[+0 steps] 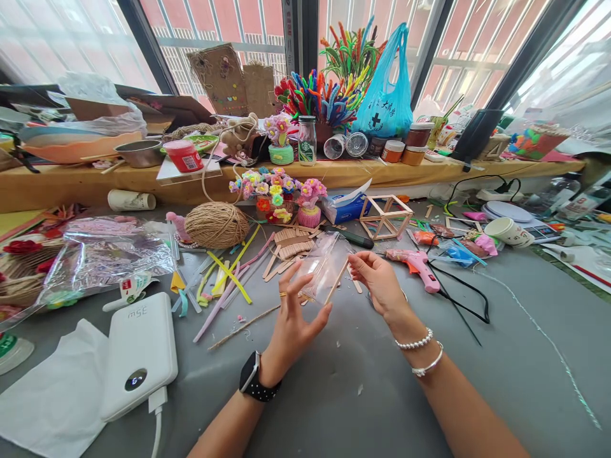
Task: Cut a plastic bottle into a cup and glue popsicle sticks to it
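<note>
My right hand (pixel 375 280) pinches the upper end of a thin wooden craft stick (pixel 337 283), which slants down to the left. My left hand (pixel 293 318) is open, its thumb and fingers spread, with the thumb tip close to the stick's lower end; I cannot tell whether they touch. Behind the stick is a clear plastic bag (pixel 317 264), near the left fingertips. Past it lie a pile of flat wooden sticks (pixel 291 245) and an open cube frame of sticks (pixel 387 217). To the right of my right hand rests a pink glue gun (pixel 416 266).
A twine ball (pixel 217 225), pipe cleaners (pixel 233 277) and a white power bank (pixel 140 356) are on the left. The glue gun's black cord (pixel 470 302) loops across the right. A paper cup (pixel 508 232) lies tipped there. A crowded ledge (pixel 267 172) runs behind.
</note>
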The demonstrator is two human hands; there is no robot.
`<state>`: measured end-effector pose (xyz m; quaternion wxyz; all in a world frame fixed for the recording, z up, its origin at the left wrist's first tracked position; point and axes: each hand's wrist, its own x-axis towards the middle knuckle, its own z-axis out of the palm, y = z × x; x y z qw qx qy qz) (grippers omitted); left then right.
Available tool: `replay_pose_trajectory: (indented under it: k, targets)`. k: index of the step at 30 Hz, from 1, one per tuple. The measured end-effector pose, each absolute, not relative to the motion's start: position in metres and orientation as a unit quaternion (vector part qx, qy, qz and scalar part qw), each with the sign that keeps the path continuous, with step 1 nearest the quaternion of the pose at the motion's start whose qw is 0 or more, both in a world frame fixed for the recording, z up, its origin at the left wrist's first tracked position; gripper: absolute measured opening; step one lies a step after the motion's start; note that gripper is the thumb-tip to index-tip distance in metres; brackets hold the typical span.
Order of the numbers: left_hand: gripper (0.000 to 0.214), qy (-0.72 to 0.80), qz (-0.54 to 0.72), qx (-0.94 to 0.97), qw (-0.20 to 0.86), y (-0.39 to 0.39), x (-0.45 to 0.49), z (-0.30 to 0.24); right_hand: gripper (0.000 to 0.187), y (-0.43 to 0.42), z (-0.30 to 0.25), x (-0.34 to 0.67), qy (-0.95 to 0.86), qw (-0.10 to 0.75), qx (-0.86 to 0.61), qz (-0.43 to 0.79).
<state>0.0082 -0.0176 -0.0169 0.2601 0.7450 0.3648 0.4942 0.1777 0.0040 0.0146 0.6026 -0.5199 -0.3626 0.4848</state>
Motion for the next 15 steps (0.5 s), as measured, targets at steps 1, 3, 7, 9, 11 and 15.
replay_pose_trajectory:
  k: [1, 3, 7, 9, 11, 15]
  targets:
    - [0.051, 0.364, 0.494, 0.730, 0.300, -0.018, 0.008, -0.017, 0.031, 0.004, 0.014, 0.177, -0.368, 0.611, -0.529, 0.459]
    - [0.048, 0.363, 0.490, 0.699, 0.374, -0.017, 0.008, -0.016, 0.034, 0.004, 0.014, 0.177, -0.376, 0.624, -0.555, 0.401]
    - [0.046, 0.337, 0.475, 0.647, 0.492, -0.013, 0.006, -0.013, 0.039, 0.002, 0.017, 0.176, -0.406, 0.622, -0.585, 0.327]
    - [0.046, 0.311, 0.475, 0.628, 0.532, -0.011, 0.006, -0.011, 0.035, 0.001, 0.018, 0.175, -0.419, 0.617, -0.574, 0.337]
    - [0.046, 0.291, 0.479, 0.612, 0.558, -0.008, 0.004, -0.010, 0.031, 0.000, 0.019, 0.174, -0.427, 0.614, -0.555, 0.365]
    - [0.046, 0.270, 0.485, 0.588, 0.588, -0.005, 0.001, -0.011, 0.025, -0.006, 0.023, 0.173, -0.440, 0.612, -0.522, 0.399]
